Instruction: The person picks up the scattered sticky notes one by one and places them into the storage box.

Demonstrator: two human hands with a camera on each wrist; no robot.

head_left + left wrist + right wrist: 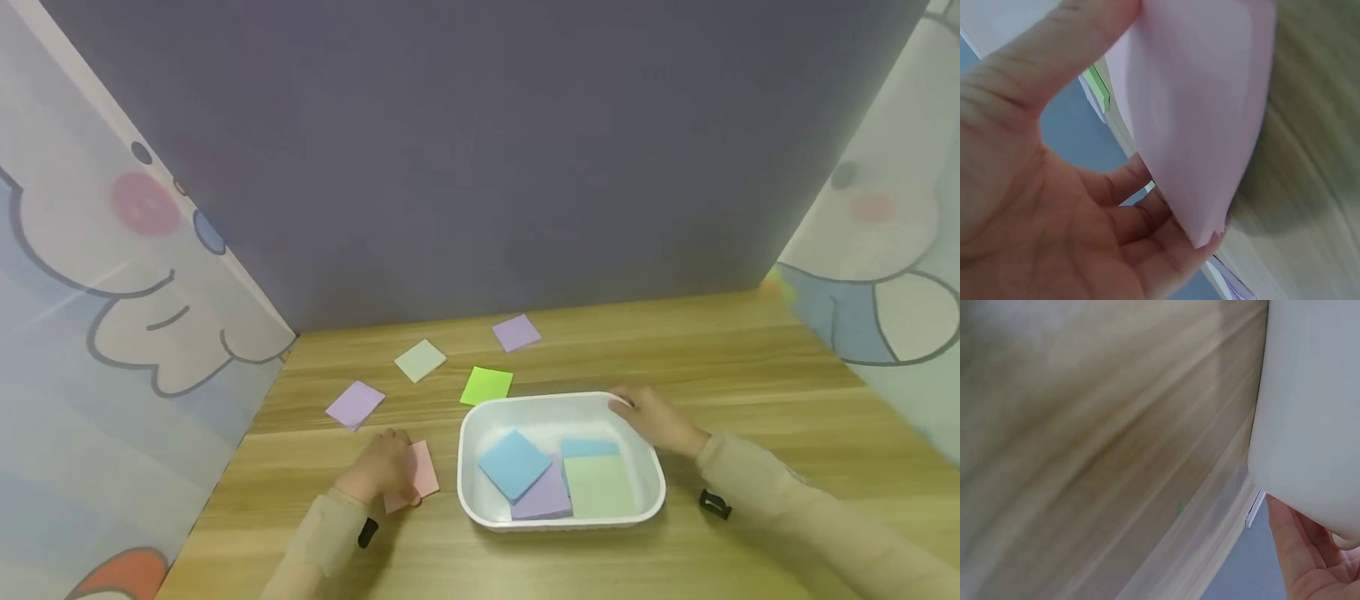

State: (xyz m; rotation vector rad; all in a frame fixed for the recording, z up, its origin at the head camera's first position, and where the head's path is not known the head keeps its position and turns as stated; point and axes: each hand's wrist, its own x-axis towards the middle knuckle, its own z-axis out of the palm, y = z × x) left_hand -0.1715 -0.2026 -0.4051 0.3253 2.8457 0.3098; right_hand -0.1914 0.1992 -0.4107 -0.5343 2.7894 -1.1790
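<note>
My left hand (384, 467) holds a pink sticky note pad (424, 468) low over the table, left of a white plastic basin (465, 492). In the left wrist view the pink pad (1200, 106) bows between the thumb and the fingers at its opposite edges. At the basin's far right corner, my right hand (660, 421) grips the rim; the right wrist view shows its fingers (1291, 540) against the basin's outer wall (1310, 412). Inside the basin lie a blue pad (514, 464), a purple one (547, 497) and a pale green one (600, 487) partly covering another blue pad (591, 447).
Around the basin's far left side lie a bright green pad (486, 385), a pale green pad (421, 361) and two purple pads, one at the back (517, 333) and one at the left (356, 405). A grey panel (525, 167) borders the wooden table's (750, 358) far edge.
</note>
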